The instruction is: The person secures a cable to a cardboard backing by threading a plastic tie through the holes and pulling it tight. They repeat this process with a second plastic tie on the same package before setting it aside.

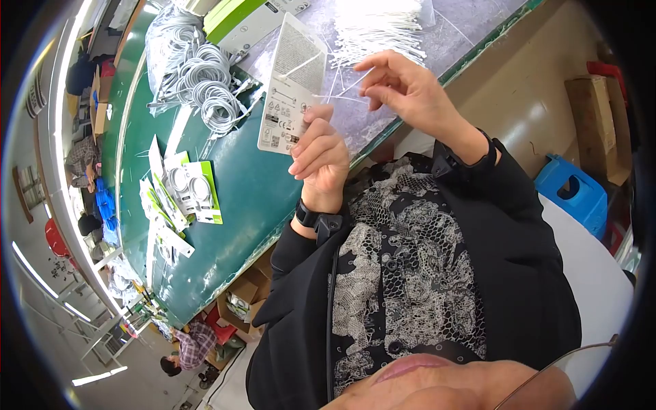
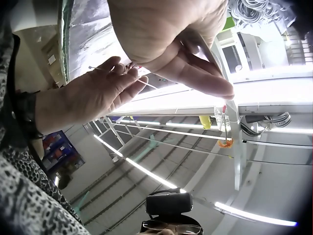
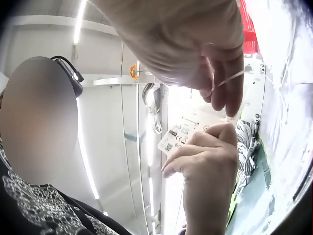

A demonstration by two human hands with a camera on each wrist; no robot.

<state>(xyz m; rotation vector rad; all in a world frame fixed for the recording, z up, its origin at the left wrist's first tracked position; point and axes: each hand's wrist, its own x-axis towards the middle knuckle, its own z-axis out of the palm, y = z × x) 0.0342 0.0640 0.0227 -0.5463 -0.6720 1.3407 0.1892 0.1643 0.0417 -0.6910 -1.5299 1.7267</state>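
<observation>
My left hand (image 1: 322,156) grips the lower edge of a white printed packaging card (image 1: 279,109), held upright above the table. A slim white strip lies across the card's face. To its right, my right hand (image 1: 413,96) pinches a thin white plastic tie (image 1: 358,83) between thumb and fingers. The right wrist view shows the tie (image 3: 230,78) crossing the fingers, with the card (image 3: 180,134) below. In the left wrist view, part of the card is hidden behind the left hand (image 2: 171,39). A thick pile of white ties (image 1: 376,34) lies beyond the right hand.
Coiled grey cables (image 1: 215,89), some in a clear bag, lie on the green table (image 1: 249,198). Nearer the left are several packaged cables (image 1: 195,190). A green and white box (image 1: 249,27) stands behind. Beside me are a blue stool (image 1: 574,195) and a cardboard box (image 1: 598,130).
</observation>
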